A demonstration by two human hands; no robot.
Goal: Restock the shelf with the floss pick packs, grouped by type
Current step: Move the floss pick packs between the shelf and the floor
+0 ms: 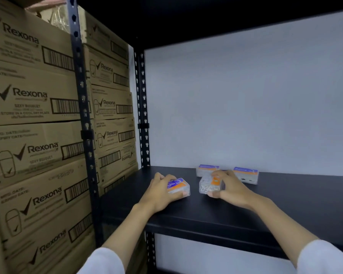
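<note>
Several clear floss pick packs with purple and orange labels lie on the black shelf point(285, 196). My left hand point(162, 191) grips one pack point(179, 187) that rests flat on the shelf, left of the middle. My right hand point(229, 187) holds a second pack point(210, 185), tilted, just to the right of the first. Two more packs stand against the back wall: one point(207, 169) behind my right hand, another point(246, 175) further right.
Stacked brown Rexona cartons point(38, 119) fill the rack to the left, behind a black perforated upright point(83, 107). A second upright point(143, 107) marks the shelf's back left corner. A white wall point(246, 99) closes the back. The upper shelf board point(206, 18) hangs overhead.
</note>
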